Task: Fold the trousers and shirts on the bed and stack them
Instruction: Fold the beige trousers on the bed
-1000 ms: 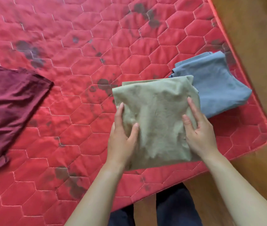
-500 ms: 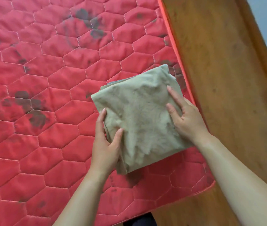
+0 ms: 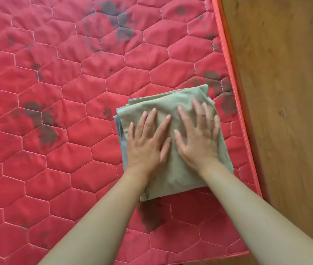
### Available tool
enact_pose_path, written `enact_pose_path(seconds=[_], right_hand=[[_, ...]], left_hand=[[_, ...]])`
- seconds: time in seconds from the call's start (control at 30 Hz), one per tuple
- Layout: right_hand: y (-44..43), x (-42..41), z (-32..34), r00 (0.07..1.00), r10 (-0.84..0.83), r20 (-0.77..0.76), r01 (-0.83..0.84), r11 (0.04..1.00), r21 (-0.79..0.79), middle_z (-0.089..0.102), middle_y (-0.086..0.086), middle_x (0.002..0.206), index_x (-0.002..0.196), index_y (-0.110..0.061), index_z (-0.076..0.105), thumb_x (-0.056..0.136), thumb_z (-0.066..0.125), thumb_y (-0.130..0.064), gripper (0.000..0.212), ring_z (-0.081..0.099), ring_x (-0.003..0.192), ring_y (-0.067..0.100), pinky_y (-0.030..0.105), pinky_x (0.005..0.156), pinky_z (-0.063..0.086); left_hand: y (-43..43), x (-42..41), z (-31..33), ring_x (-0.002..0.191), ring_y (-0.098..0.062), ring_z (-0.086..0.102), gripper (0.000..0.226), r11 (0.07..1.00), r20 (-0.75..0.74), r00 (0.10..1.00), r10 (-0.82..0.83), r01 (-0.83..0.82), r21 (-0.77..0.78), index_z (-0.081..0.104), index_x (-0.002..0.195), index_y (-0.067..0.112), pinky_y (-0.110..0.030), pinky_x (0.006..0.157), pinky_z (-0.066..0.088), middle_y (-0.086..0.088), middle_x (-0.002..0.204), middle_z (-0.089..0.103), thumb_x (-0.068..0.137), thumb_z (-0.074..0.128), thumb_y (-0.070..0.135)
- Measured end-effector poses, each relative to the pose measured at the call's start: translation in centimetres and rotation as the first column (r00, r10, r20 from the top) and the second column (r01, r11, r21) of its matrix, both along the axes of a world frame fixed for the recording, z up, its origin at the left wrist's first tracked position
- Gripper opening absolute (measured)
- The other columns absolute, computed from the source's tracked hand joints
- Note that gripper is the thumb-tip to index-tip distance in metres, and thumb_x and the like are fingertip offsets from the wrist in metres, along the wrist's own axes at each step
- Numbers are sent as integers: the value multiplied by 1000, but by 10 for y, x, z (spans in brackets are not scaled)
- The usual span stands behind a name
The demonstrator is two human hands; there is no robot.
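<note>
A folded olive-green garment (image 3: 172, 104) lies on top of a folded grey-blue garment (image 3: 122, 142), of which only a strip shows along the left side. The stack sits near the right edge of the red quilted mattress (image 3: 65, 92). My left hand (image 3: 148, 142) presses flat on the left half of the green garment, fingers spread. Beside it, my right hand (image 3: 197, 134) presses flat on the right half with straight fingers.
The mattress has dark stains in several places. Its orange piped edge (image 3: 234, 88) runs along the right, with brown wooden floor (image 3: 285, 92) beyond it. The mattress's near edge is at the bottom right.
The green garment, held at its sides by both hands, was carried right and laid on the grey-blue one. Both hands let go and now press flat on top.
</note>
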State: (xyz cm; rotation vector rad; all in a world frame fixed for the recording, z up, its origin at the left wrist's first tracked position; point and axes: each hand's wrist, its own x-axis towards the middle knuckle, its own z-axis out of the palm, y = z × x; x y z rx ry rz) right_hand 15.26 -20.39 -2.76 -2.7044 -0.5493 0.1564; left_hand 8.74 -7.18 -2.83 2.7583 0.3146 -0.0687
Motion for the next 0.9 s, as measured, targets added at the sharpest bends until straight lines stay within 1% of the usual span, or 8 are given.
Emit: enact_pose_path(seconds=[0.1, 0.23, 0.33, 0.4, 0.53, 0.63, 0.7, 0.9], right_hand=[[-4, -3, -21, 998, 42, -41, -46, 996, -81, 19, 3, 156, 143, -31, 34, 86, 55, -37, 61, 10, 144, 23, 49, 113, 5], [0, 0, -26, 999, 9, -34, -12, 995, -103, 24, 4, 154, 140, -30, 40, 84, 59, -36, 60, 18, 142, 26, 51, 109, 17], [8, -5, -11, 999, -31, -29, 27, 994, -110, 31, 3, 151, 137, -28, 44, 84, 50, -41, 55, 23, 140, 26, 49, 103, 20], [15, -14, 5, 999, -43, -23, 41, 994, -105, 42, 3, 143, 135, -22, 47, 85, 41, -44, 55, 33, 134, 26, 47, 99, 23], [43, -53, 33, 996, -24, -91, 18, 997, -71, 50, 3, 134, 131, -15, 49, 85, 36, -49, 59, 43, 126, 26, 46, 98, 27], [80, -86, 46, 987, 26, -156, -36, 997, -61, 46, 5, 138, 134, -14, 46, 88, 47, -46, 56, 38, 129, 27, 46, 102, 29], [114, -109, 52, 979, 79, -187, -88, 995, -42, 43, 7, 140, 135, -13, 45, 89, 54, -42, 55, 35, 131, 28, 46, 103, 30], [271, -197, 56, 951, 212, -226, -221, 975, -14, 35, 6, 145, 138, -14, 40, 90, 49, -45, 57, 29, 134, 24, 47, 103, 34]], left_hand=[[8, -3, -26, 140, -21, 27, 53, 995, -70, 996, -47, 53, 82, 36, 141, 35, -44, 109, 22, -3, 152, 29, 89, 34, 46], [11, 2, -32, 140, -19, 26, 54, 993, -113, 991, -72, 82, 89, 34, 141, 36, -42, 108, 17, -1, 152, 28, 88, 35, 47], [18, 0, -18, 140, -18, 27, 55, 991, -131, 986, -99, 109, 70, 36, 140, 36, -44, 110, 18, 1, 152, 30, 87, 32, 52], [31, -7, -3, 139, -18, 30, 57, 988, -154, 980, -128, 140, 66, 38, 140, 36, -48, 111, 16, 2, 151, 33, 87, 28, 56], [79, -41, 23, 141, -20, 23, 63, 984, -234, 960, -153, 170, 54, 23, 144, 41, -54, 112, 9, 4, 152, 28, 85, 16, 63], [125, -78, 40, 140, -22, 22, 65, 994, -261, 961, -85, 102, 49, 15, 145, 44, -55, 111, 15, 6, 152, 27, 83, 14, 66], [160, -108, 51, 138, -21, 26, 66, 998, -254, 966, -43, 55, 38, 15, 145, 43, -54, 111, 19, 5, 150, 30, 83, 14, 66], [306, -214, 61, 132, -21, 36, 59, 996, -197, 977, 84, -80, 27, 30, 143, 35, -53, 108, 24, 1, 143, 41, 89, 33, 58]])
